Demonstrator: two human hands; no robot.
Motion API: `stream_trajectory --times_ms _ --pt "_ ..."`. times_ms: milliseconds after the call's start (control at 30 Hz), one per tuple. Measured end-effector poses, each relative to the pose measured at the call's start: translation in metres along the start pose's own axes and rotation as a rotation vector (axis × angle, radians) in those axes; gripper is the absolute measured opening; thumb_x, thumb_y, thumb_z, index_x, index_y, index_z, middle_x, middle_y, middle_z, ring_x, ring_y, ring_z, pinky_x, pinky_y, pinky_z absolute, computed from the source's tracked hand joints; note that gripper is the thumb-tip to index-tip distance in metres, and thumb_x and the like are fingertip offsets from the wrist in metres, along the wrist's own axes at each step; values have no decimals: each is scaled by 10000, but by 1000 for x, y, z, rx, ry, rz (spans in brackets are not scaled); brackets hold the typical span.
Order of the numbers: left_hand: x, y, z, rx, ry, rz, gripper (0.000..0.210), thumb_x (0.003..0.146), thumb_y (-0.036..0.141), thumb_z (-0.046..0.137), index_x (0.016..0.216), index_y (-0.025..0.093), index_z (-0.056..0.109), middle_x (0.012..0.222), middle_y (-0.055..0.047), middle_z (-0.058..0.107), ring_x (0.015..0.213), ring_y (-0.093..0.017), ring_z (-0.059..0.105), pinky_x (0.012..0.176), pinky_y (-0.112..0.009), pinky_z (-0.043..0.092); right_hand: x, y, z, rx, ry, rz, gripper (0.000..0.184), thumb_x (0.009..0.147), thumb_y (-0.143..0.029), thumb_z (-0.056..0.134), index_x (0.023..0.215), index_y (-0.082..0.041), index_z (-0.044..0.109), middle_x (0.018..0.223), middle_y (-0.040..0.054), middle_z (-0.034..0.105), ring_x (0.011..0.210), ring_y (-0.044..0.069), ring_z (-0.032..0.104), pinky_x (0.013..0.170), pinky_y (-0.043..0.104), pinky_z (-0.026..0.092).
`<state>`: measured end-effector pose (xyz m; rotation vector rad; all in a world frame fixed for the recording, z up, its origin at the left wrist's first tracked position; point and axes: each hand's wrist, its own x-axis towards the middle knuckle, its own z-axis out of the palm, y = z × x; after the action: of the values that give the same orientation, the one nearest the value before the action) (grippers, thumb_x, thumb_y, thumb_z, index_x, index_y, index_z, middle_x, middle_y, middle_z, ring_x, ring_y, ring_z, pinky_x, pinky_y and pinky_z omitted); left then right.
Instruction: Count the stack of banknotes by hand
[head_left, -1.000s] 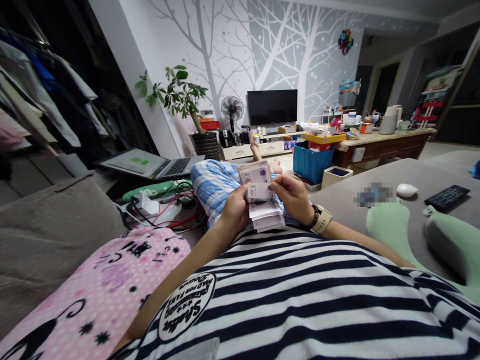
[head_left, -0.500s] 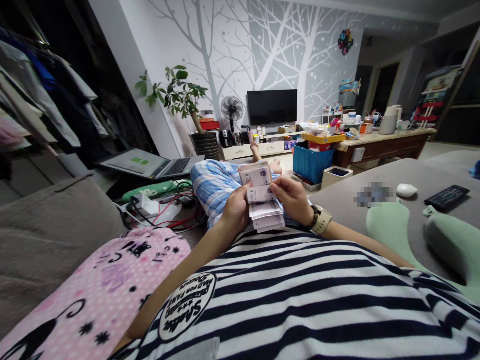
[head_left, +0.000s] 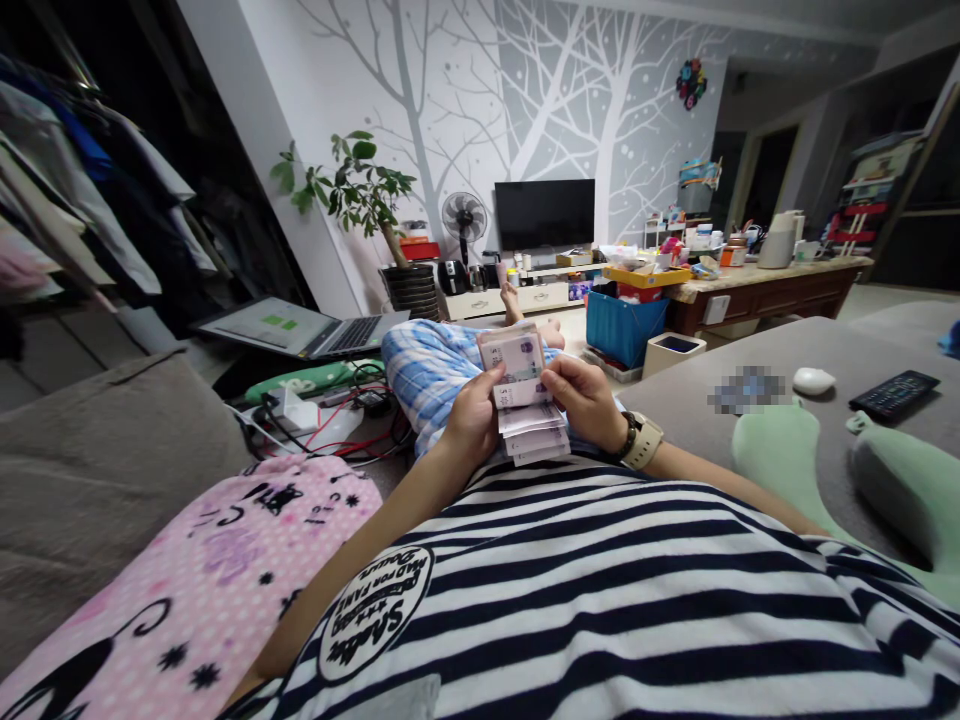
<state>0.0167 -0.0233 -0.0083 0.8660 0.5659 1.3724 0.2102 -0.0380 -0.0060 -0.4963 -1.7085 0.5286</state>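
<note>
A stack of pale purple banknotes [head_left: 519,352] stands tilted over my lap, with several notes folded down and fanned toward my striped shirt. My left hand [head_left: 472,408] is closed around the stack's left side, its thumb pressed on the front. At the right edge, my right hand [head_left: 583,400] pinches a note between thumb and fingers. A light watch and a dark bracelet circle my right wrist. Behind the notes lie my legs in blue checked trousers [head_left: 414,370]. The fingers at the back of the stack are hidden.
Left of my legs are an open laptop [head_left: 300,328], tangled cables and a pink cushion [head_left: 247,530]. On the grey sofa at right lie a white mouse [head_left: 814,381], a black remote [head_left: 894,396] and a green neck pillow [head_left: 784,455]. Beyond stands a cluttered table [head_left: 787,280].
The note that my right hand pinches has come down, uncovering more of the face of the stack behind it. My left hand keeps its place.
</note>
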Motion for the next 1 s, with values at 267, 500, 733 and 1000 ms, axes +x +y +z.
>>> stream_trajectory --times_ms 267,500,733,1000 --pt "1 0 4 19 74 39 428 980 327 1001 1347 116 941 1225 -175 1009 1261 -440 978 1216 -569 778 -2 1 -3 34 -88 -10 948 1120 -1138 552 761 -280 739 670 12 628 635 197 529 649 375 454" --pt "-2 0 2 10 37 68 300 899 205 970 1193 147 953 1231 -176 1008 1354 -485 954 1240 -617 776 3 17 -1 -25 168 73 866 1042 -1078 783 712 -288 651 679 28 689 672 211 578 697 379 510" --pt "-5 2 1 38 60 97 454 788 125 1024 1236 153 956 1175 -153 1012 1319 -475 972 1248 -607 773 8 29 0 -52 221 151 836 962 -1068 870 734 -297 640 664 16 686 671 214 573 694 379 467" --pt "-9 4 8 71 51 115 602 732 98 1057 1325 164 979 1180 -141 1017 1275 -481 977 1216 -601 779 8 26 0 -69 183 157 818 965 -1044 860 746 -288 633 684 17 688 678 204 576 702 369 473"
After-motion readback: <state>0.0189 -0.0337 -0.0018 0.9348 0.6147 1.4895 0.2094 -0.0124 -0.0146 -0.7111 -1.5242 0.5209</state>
